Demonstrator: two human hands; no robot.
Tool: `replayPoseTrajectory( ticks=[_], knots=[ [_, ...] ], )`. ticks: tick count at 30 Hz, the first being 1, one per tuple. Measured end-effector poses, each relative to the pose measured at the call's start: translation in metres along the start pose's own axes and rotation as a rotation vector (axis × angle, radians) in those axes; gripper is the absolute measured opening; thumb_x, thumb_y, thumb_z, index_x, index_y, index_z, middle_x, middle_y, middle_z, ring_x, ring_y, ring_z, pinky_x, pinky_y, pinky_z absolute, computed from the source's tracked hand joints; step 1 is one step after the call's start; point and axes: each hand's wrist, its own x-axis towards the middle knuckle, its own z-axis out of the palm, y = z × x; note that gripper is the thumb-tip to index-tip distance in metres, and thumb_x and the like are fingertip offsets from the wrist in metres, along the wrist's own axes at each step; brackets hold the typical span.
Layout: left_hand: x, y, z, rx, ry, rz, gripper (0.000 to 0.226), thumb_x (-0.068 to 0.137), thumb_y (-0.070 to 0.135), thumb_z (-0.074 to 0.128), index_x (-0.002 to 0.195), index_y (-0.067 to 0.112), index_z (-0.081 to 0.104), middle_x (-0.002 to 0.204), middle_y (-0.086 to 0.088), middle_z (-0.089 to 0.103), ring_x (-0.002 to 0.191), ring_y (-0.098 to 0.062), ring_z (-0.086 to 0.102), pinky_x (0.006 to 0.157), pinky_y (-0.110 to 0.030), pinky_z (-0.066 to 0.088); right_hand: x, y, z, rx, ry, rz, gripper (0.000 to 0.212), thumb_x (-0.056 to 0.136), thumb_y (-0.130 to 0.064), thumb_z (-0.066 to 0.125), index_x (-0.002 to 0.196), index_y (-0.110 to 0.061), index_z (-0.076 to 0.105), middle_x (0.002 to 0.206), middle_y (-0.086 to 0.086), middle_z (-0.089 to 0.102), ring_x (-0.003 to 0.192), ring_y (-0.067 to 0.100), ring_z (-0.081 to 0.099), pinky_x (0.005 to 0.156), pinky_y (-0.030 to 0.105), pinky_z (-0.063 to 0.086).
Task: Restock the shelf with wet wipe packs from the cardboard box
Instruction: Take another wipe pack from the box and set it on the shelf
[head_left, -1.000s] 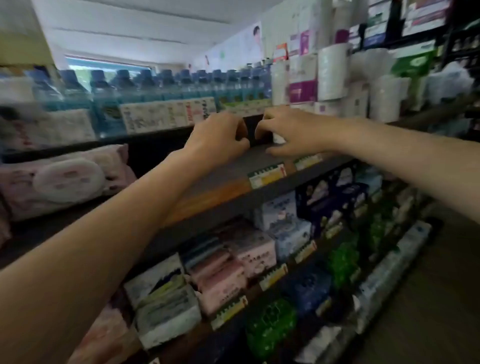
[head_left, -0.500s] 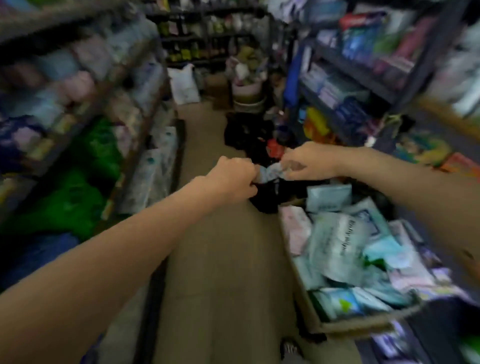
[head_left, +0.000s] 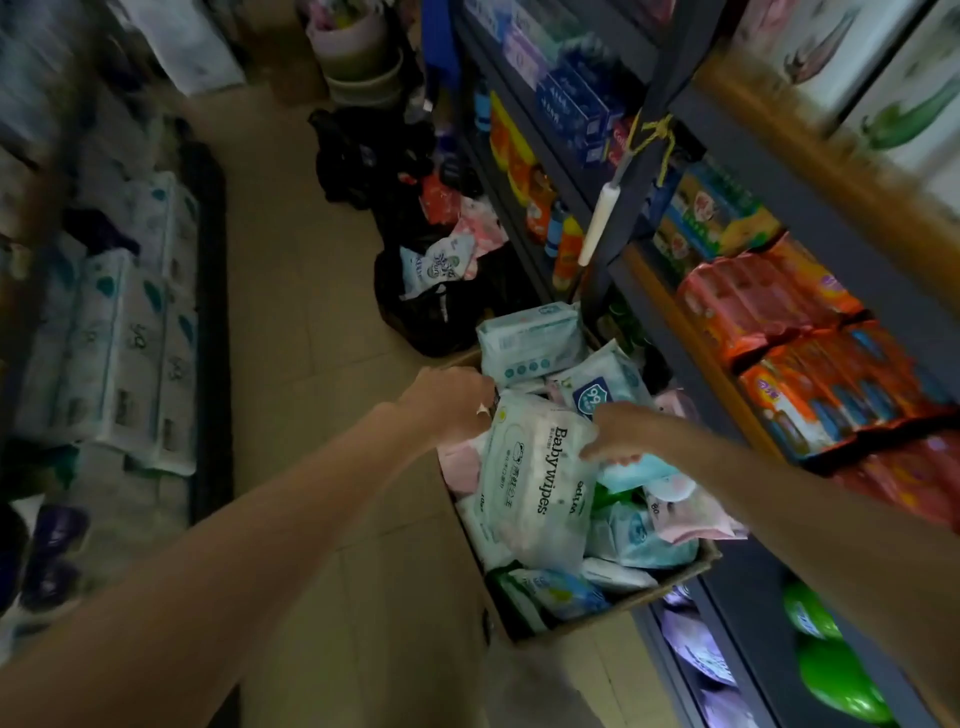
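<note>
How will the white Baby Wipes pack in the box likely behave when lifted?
The white pack probably sags somewhat: its soft film wrapper looks puffy. The glossy film may be slippery, so both the left hand and right hand at its edges seem sensible.

Black bag (head_left: 431, 317) on floor; orange packs (head_left: 810, 374) shelved right.

A white "Baby wipes" pack (head_left: 535, 478) is lying tilted atop mixed wipe packs filling the open cardboard box (head_left: 670, 584) on the floor
</note>
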Motion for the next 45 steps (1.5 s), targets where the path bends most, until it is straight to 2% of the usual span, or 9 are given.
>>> replayPoseTrajectory(
  ticks=[3,6,17,20,22,24,29,35,45],
  knots=[
    [0.01,0.001,-0.003,0.019,-0.035,0.007,0.033,0.093,0.025,0.045,0.125,0.017,0.051,0.126,-0.003,0.055,0.116,-0.022,0.052,0.098,-0.037,0.036,0.013,0.001,0.01,0.279,-0.095,0.066,0.031,0.09,-0.012,0.058,0.113,0.005,0.047,0.093,0.021,0.07,0.065,0.021,0.063,0.059,0.024,0.049],
    [0.016,0.0,-0.006,0.015,-0.04,-0.01,0.033,0.093,0.025,0.046,0.125,0.017,0.052,0.126,-0.003,0.056,0.117,-0.021,0.052,0.099,-0.038,0.037,0.019,-0.004,0.013,0.442,-0.148,0.095,0.018,0.092,-0.011,0.054,0.1,0.005,0.048,0.113,0.023,0.066,0.088,0.028,0.067,0.061,0.024,0.049],
    [0.008,-0.015,-0.018,-0.294,-0.035,0.011,0.074,0.082,0.013,0.064,0.144,0.018,0.024,0.144,-0.004,0.033,0.127,-0.028,0.043,0.102,-0.037,0.039,-0.037,-0.094,-0.059,0.081,0.131,-0.443,0.021,0.086,-0.005,0.054,0.066,-0.009,0.055,0.062,0.005,0.061,0.056,0.014,0.06,0.06,0.024,0.052],
    [-0.023,-0.047,-0.057,-0.426,0.161,-0.017,0.062,0.076,0.026,0.073,0.132,0.021,0.045,0.128,0.004,0.05,0.126,-0.012,0.039,0.11,-0.035,0.026,-0.086,-0.126,-0.114,-0.234,0.196,-0.627,0.018,0.084,-0.004,0.055,0.07,-0.003,0.066,0.064,0.005,0.064,0.059,0.017,0.06,0.054,0.021,0.048],
    [-0.057,-0.071,-0.089,-0.553,0.335,0.008,0.031,0.08,0.024,0.071,0.107,0.013,0.064,0.091,0.011,0.06,0.086,0.015,0.053,0.085,-0.012,0.041,-0.113,-0.146,-0.149,-0.32,0.318,-0.732,0.024,0.083,-0.006,0.05,0.065,-0.002,0.066,0.053,-0.001,0.063,0.052,0.014,0.06,0.059,0.029,0.052],
    [-0.093,-0.089,-0.111,-0.684,0.483,0.009,0.014,0.084,0.017,0.066,0.091,0.005,0.068,0.072,0.009,0.06,0.058,0.012,0.054,0.064,-0.008,0.042,-0.143,-0.174,-0.175,-0.465,0.419,-0.829,0.028,0.086,-0.009,0.051,0.063,-0.001,0.065,0.042,-0.006,0.057,0.046,0.007,0.054,0.062,0.029,0.047],
    [-0.183,-0.132,-0.145,-0.626,0.797,-0.044,0.022,0.093,0.023,0.053,0.074,0.019,0.062,0.075,-0.009,0.061,0.069,-0.014,0.054,0.069,-0.031,0.043,-0.222,-0.276,-0.204,-0.697,0.682,-1.039,0.036,0.091,-0.027,0.054,0.065,-0.004,0.061,0.057,0.004,0.051,0.055,0.021,0.045,0.061,0.033,0.038],
    [-0.332,-0.205,-0.182,-0.52,1.244,-0.187,0.038,0.095,0.025,0.05,0.058,0.03,0.053,0.056,0.004,0.047,0.048,-0.001,0.039,0.053,-0.019,0.033,-0.32,-0.393,-0.208,-0.543,0.791,-1.16,0.014,0.088,-0.023,0.06,0.087,-0.012,0.069,0.072,-0.009,0.06,0.064,0.004,0.055,0.055,0.002,0.038],
    [-0.59,-0.304,-0.133,-0.256,1.324,-0.633,0.032,0.095,0.021,0.05,0.064,0.019,0.059,0.065,-0.009,0.059,0.062,-0.016,0.05,0.059,-0.025,0.036,-0.398,-0.617,-0.083,0.091,0.484,-1.459,0.018,0.085,-0.013,0.067,0.077,0.003,0.068,0.058,0.006,0.064,0.047,0.015,0.064,0.048,0.024,0.055]
  ],
)
